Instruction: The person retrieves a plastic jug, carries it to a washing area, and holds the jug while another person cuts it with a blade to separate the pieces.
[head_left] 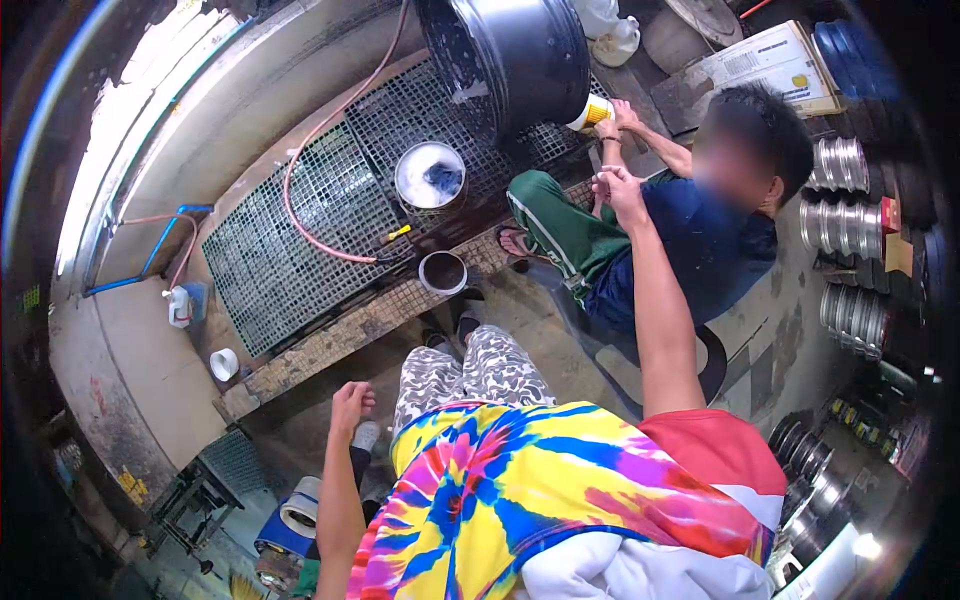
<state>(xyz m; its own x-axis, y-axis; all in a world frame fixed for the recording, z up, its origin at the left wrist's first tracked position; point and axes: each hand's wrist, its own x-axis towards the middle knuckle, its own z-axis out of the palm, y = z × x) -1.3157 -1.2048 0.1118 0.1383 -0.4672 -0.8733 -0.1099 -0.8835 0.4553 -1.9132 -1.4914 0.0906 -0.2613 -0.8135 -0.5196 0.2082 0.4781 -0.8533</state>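
Note:
My left hand hangs low over the floor beside my patterned trousers, its fingers loosely bent and nothing in them. Stretched forward, my right hand is in front of a seated co-worker, with its fingers curled together; whatever they may hold is too small to tell. The co-worker's hands hold a white and yellow container against the lower edge of a large dark drum-like rim. A bucket of white foam stands on the black grating, with a dark thing in the foam.
A pink hose with a yellow nozzle crosses the grating. A pail stands at the tiled ledge. A white bottle and a small white tub are at the left. Metal rims line the right side.

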